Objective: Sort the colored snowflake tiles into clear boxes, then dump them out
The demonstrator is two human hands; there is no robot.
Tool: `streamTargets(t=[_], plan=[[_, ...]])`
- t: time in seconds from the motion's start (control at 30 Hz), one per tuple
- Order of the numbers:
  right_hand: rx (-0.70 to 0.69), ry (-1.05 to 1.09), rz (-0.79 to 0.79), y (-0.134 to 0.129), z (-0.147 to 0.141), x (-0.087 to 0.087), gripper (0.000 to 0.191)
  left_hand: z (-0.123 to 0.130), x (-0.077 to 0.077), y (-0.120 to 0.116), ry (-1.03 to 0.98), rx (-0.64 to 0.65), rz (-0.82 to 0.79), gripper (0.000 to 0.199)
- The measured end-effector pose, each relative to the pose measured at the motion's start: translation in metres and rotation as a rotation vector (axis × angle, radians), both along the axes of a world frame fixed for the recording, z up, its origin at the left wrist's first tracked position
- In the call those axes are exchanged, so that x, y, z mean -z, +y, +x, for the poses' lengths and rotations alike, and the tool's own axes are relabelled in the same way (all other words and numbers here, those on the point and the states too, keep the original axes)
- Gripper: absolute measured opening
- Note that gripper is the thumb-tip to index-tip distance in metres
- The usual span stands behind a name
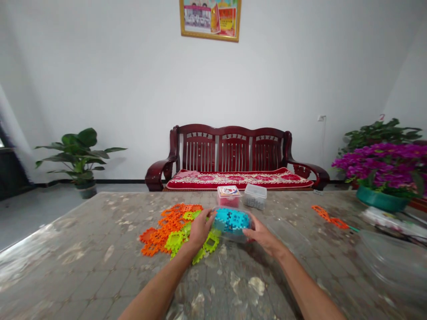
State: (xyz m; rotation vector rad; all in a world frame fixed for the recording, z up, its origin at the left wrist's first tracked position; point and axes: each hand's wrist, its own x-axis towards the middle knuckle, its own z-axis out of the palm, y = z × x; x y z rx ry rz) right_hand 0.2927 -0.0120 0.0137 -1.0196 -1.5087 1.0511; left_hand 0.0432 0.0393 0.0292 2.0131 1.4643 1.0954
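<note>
Between my two hands is a clear plastic container (232, 237) with blue interlocking toy pieces (231, 220) in it. My left hand (201, 229) grips its left side, the thumb near the rim. On the opposite side my right hand (262, 235) is closed around the wall, fingers partly hidden by the container. Orange interlocking pieces (160, 233) lie in a loose pile on the table, left of my left hand. Yellow-green pieces (176, 241) overlap that pile and reach under my left wrist.
Behind the container stand a small box with red contents (228, 200) and a clear box with grey contents (255, 198). A clear lid (289, 234) lies to the right. Farther right are linked orange pieces (329, 218), clear containers (390, 258) and a purple flower pot (382, 198).
</note>
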Motion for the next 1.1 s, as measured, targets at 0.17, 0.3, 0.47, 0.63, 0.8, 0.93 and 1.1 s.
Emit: streamTargets(t=[0.17, 0.3, 0.47, 0.63, 0.8, 0.93, 1.1], plan=[[0.039, -0.01, 0.116, 0.026, -0.019, 0.019, 0.073, -0.003, 0.013, -0.006, -0.006, -0.059, 0.001, 0.049], [0.291, -0.047, 0.268, 0.038, -0.033, 0.038, 0.062, 0.002, 0.021, -0.027, 0.025, -0.087, 0.02, 0.07], [0.544, -0.224, 0.404, 0.037, -0.044, 0.041, 0.055, -0.002, 0.023, -0.059, 0.222, -0.074, 0.016, 0.082], [0.512, -0.36, 0.576, 0.028, -0.047, 0.03, 0.055, -0.007, 0.031, -0.075, 0.271, -0.066, 0.043, 0.092], [0.541, -0.475, 0.699, 0.021, -0.052, 0.021, 0.064, -0.003, 0.041, -0.083, 0.265, -0.065, 0.061, 0.098], [0.616, -0.491, 0.769, 0.018, -0.057, 0.015, 0.062, -0.002, 0.04, -0.086, 0.297, -0.066, 0.039, 0.093], [0.782, -0.319, 0.678, 0.021, -0.057, 0.016, 0.061, -0.002, 0.031, -0.082, 0.345, -0.066, 0.068, 0.086]])
